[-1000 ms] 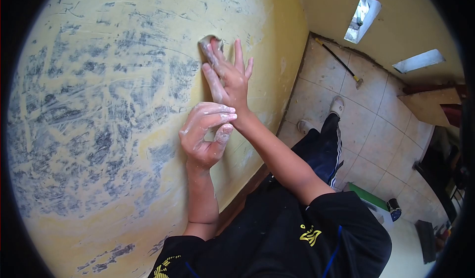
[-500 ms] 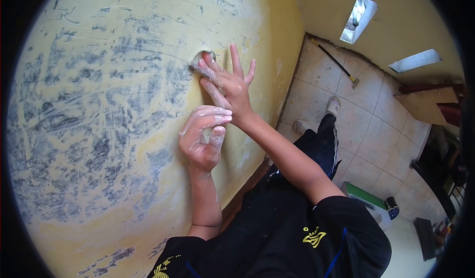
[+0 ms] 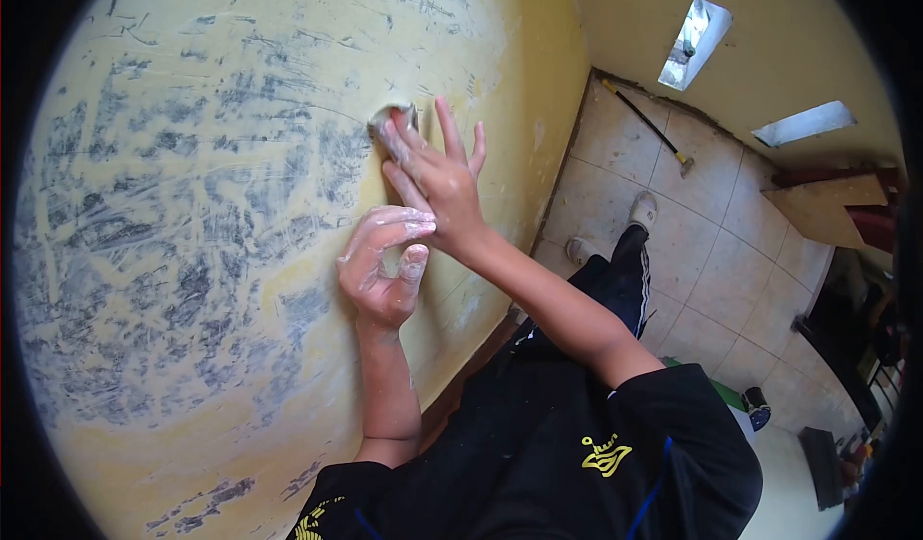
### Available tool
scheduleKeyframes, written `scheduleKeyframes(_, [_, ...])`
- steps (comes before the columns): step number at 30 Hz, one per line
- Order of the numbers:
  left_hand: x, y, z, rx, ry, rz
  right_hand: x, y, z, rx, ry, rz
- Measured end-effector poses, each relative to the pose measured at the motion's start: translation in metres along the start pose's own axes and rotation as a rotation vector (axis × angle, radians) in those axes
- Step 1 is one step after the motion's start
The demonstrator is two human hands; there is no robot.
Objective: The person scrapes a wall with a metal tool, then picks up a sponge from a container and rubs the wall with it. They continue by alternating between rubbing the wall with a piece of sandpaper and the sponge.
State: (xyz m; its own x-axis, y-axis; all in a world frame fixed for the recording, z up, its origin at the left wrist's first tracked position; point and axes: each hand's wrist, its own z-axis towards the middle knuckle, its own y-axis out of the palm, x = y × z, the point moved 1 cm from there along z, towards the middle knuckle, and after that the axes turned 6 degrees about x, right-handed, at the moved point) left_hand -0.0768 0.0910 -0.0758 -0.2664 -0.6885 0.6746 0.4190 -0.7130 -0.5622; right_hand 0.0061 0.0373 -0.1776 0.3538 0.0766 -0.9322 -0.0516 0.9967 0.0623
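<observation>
Fingers of my right hand (image 3: pixel 447 189) press a small curled grey piece of what looks like sandpaper (image 3: pixel 385 117) against the yellow wall (image 3: pixel 481 146). Its ring and little fingers stick out, apart from the others. Just below, my left hand (image 3: pixel 377 266) is raised, its fingers bent and the thumb apart, with nothing between them. The left fingertips overlap the right wrist in this view. White residue coats the fingers of both hands. To the left, dark grey patches and streaks (image 3: pixel 173 242) spread over the wall.
A hammer-like tool with a long black handle (image 3: pixel 639 117) lies on the tiled floor (image 3: pixel 702 242) by the far wall. Two openings (image 3: pixel 694 45) pierce that wall. A cardboard piece (image 3: pixel 827 208) stands at the right, and a green-edged box (image 3: pixel 731 398) is beside my body.
Both hands have shifted slightly left in view, the right one also a little downward. The right fingers stay on the grey piece at the wall.
</observation>
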Motion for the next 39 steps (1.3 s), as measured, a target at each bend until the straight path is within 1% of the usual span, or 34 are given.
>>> scheduleKeyframes(1, [0.001,-0.001,0.002,0.001,0.001,0.003,-0.001,-0.005,-0.013,-0.131,-0.054,-0.068])
scheduleKeyframes(2, [0.0,-0.002,0.004,-0.043,0.018,0.027,0.01,-0.007,-0.011,-0.112,-0.138,-0.145])
scheduleKeyframes(3, [0.0,-0.002,0.004,-0.088,0.033,0.048,0.012,-0.005,0.001,-0.114,-0.135,-0.144])
scheduleKeyframes(5, [-0.002,0.0,0.003,-0.106,0.056,0.052,0.013,-0.007,0.037,0.041,-0.023,-0.105])
scheduleKeyframes(6, [0.003,0.002,0.002,-0.092,0.048,0.027,0.013,-0.007,0.048,0.064,-0.005,-0.11])
scheduleKeyframes(7, [0.006,0.003,0.003,-0.081,0.046,0.005,0.012,-0.002,0.036,0.07,-0.001,-0.107])
scheduleKeyframes(9, [0.01,0.01,0.0,-0.074,0.048,-0.037,0.004,0.007,0.009,0.003,-0.1,-0.073])
scheduleKeyframes(10, [0.011,0.012,-0.003,-0.065,0.031,-0.082,0.006,0.002,0.002,-0.087,-0.107,-0.064])
scheduleKeyframes(11, [0.01,0.015,-0.002,-0.069,0.029,-0.084,0.016,0.0,0.005,-0.085,-0.103,-0.067])
scheduleKeyframes(13, [0.01,0.021,-0.002,-0.088,0.039,-0.039,0.024,-0.011,0.032,-0.011,-0.129,-0.107])
scheduleKeyframes(14, [0.007,0.023,-0.002,-0.067,0.064,-0.037,0.027,-0.005,0.04,0.058,-0.063,-0.083])
scheduleKeyframes(16, [0.006,0.023,-0.001,-0.044,0.062,-0.052,0.012,0.004,0.022,0.059,-0.068,-0.075])
scheduleKeyframes(17, [0.006,0.022,0.001,-0.019,0.069,-0.065,0.003,0.007,0.014,0.063,-0.08,-0.062])
scheduleKeyframes(18, [0.007,0.019,0.001,-0.022,0.071,-0.06,0.001,0.005,0.006,0.002,-0.127,-0.057])
scheduleKeyframes(19, [0.009,0.017,0.0,-0.013,0.052,-0.065,0.008,0.002,0.012,0.007,-0.129,-0.056])
scheduleKeyframes(21, [0.009,0.015,0.002,-0.006,0.033,-0.077,0.025,-0.004,0.039,0.12,-0.219,-0.216])
scheduleKeyframes(22, [0.009,0.014,0.003,-0.032,0.071,-0.054,0.026,-0.004,0.05,0.161,-0.047,-0.164])
scheduleKeyframes(23, [0.01,0.014,0.003,-0.056,0.111,-0.027,0.021,-0.002,0.043,0.157,-0.049,-0.165])
scheduleKeyframes(25, [0.012,0.015,0.003,-0.045,0.105,-0.069,0.008,0.004,0.023,0.126,-0.166,-0.128])
scheduleKeyframes(26, [0.013,0.014,0.004,-0.042,0.086,-0.111,0.012,0.002,0.008,0.024,-0.245,-0.116])
scheduleKeyframes(27, [0.012,0.013,0.006,-0.051,0.09,-0.111,0.019,-0.002,0.015,0.033,-0.242,-0.116])
scheduleKeyframes(29, [0.012,0.015,0.006,-0.072,0.119,-0.106,0.039,-0.007,0.04,0.119,-0.16,-0.176])
scheduleKeyframes(30, [0.011,0.016,0.002,-0.073,0.112,-0.103,0.038,-0.003,0.049,0.204,-0.026,-0.148])
scheduleKeyframes(31, [0.009,0.02,0.002,-0.079,0.108,-0.096,0.03,-0.002,0.04,0.206,-0.027,-0.146])
scheduleKeyframes(33, [0.006,0.024,0.01,-0.092,0.123,-0.084,0.012,0.003,0.016,0.072,-0.221,-0.099])
scheduleKeyframes(34, [0.005,0.025,0.012,-0.099,0.149,-0.11,0.017,0.002,0.013,0.014,-0.318,-0.119])
scheduleKeyframes(35, [0.006,0.024,0.008,-0.109,0.156,-0.138,0.026,0.004,0.015,0.012,-0.302,-0.118])
scheduleKeyframes(37, [0.004,0.024,0.012,-0.124,0.179,-0.125,0.041,-0.005,0.05,0.188,-0.202,-0.214])
scheduleKeyframes(38, [0.003,0.023,0.012,-0.142,0.166,-0.089,0.036,0.001,0.052,0.251,-0.161,-0.189])
scheduleKeyframes(39, [0.002,0.023,0.014,-0.16,0.161,-0.052,0.032,0.004,0.041,0.25,-0.163,-0.187])
